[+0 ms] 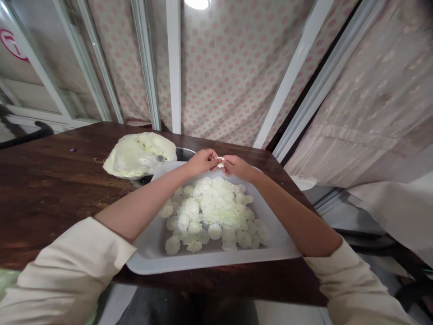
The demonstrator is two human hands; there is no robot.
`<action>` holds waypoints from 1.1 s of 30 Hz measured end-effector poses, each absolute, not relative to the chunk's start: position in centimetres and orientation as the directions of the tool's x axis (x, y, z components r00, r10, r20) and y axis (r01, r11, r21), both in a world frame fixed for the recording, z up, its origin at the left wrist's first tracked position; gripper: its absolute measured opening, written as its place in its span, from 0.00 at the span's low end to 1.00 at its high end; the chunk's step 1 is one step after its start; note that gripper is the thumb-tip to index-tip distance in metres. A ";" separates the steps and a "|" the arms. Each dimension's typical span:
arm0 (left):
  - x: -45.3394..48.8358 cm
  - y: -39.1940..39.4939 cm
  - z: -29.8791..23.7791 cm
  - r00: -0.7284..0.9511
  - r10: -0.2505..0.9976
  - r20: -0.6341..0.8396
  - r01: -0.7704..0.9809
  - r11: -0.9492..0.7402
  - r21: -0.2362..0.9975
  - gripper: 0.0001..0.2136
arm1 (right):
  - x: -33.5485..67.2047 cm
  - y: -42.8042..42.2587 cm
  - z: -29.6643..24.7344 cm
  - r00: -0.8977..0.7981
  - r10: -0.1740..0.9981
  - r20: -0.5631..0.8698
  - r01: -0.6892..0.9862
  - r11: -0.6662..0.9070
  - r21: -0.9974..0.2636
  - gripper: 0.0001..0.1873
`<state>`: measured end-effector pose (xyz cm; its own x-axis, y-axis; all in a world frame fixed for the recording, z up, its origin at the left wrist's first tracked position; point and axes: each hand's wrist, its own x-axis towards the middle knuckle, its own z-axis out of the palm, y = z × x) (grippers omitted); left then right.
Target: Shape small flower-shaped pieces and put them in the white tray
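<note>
Between my two hands, above the far edge of a translucent white plastic tub [142, 263], is a small white flower [220, 162]. My left hand [204, 161] pinches it from the left with thumb and fingertips. From the other side my right hand [238, 167] grips it, fingers curled close together. Below them a heap of white ruffled flowers [213, 203] fills the middle of the tub, with single ones spread round its edges. The held flower is partly covered by my fingers.
Left of the tub, a clear plastic bag [140, 153] bulging with pale yellow-white material rests on or by a dark round container [185, 154]. All stand on a dark wooden table [61, 189]. Behind are white-framed glass panels with a pink-dotted curtain [233, 67].
</note>
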<state>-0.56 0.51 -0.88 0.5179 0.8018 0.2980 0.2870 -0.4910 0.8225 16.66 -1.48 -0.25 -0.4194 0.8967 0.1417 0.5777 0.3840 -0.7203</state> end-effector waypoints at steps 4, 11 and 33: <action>-0.6 0.9 -1.0 0.536 0.813 0.227 0.339 -0.454 0.824 0.12 | 16.8 -1.3 -0.4 -0.475 0.846 0.243 0.647 0.523 -0.556 0.15; -0.7 0.8 -0.8 0.573 0.803 0.165 0.431 -0.467 0.772 0.13 | 16.7 -1.3 -0.5 -0.489 0.826 0.280 0.679 0.562 -0.472 0.15; -0.8 1.1 -0.8 0.385 0.897 0.217 0.299 -0.343 0.890 0.11 | 17.0 -1.7 0.0 -0.476 0.865 0.160 0.467 0.402 -0.788 0.17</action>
<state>-0.85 1.06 -0.76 0.3847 0.8972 0.2166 0.2994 -0.3433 0.8902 17.02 -1.69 0.01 -0.4755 0.8651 0.1596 0.4669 0.4020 -0.7877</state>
